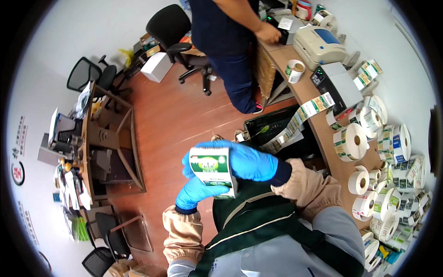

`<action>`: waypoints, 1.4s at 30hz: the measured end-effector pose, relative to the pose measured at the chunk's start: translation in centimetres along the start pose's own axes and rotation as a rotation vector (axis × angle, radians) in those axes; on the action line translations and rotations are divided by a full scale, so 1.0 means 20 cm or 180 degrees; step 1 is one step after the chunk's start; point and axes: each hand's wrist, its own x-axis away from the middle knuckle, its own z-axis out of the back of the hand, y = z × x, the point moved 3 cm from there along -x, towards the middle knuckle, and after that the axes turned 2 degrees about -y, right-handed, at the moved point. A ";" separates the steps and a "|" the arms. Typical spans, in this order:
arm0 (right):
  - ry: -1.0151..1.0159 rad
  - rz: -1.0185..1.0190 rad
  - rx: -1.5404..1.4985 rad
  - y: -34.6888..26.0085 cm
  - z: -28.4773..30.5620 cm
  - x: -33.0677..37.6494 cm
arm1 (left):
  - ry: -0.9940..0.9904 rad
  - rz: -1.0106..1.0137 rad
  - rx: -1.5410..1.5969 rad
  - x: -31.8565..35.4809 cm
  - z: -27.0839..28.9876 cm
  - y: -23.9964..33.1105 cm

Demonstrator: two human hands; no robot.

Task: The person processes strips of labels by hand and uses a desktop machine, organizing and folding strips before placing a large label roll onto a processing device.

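Blue gloves [265, 162] cover both hands of the person we watch. We see a green and white stack [210, 167] that looks like labels, up in front of the dark green apron [251, 212]. The left hand [195, 192] is low on it, with the thumb across its front. The right hand [249, 159] is on its other side. The fingers of both hands are grasping the stack, but we cannot see all of them behind it. The table [323, 138] is off to the right, where a long strip [302, 114] runs from a grey machine [341, 85] down to the dark crate [272, 116]. We think the step in hand is holding the stack neat. The next move, we think, calls for a snug, even grip from both hands, so nothing slips or fans out.
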 end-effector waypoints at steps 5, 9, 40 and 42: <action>0.0187 -0.1026 -0.1028 0.25 0.20 -0.18 | -0.0381 -0.0473 0.0952 0.06 -0.05 0.09; -0.0022 -0.1040 -0.2100 0.47 0.21 -0.15 | 0.0490 -0.1555 0.1877 0.00 0.13 0.12; 0.0569 -0.1440 -0.1180 0.21 0.15 -0.17 | -0.0211 -0.0796 0.0663 -0.05 0.34 -0.31; 0.0708 -0.1049 -0.0899 0.22 0.18 -0.23 | -0.0208 -0.0700 0.1208 -0.03 0.21 -0.20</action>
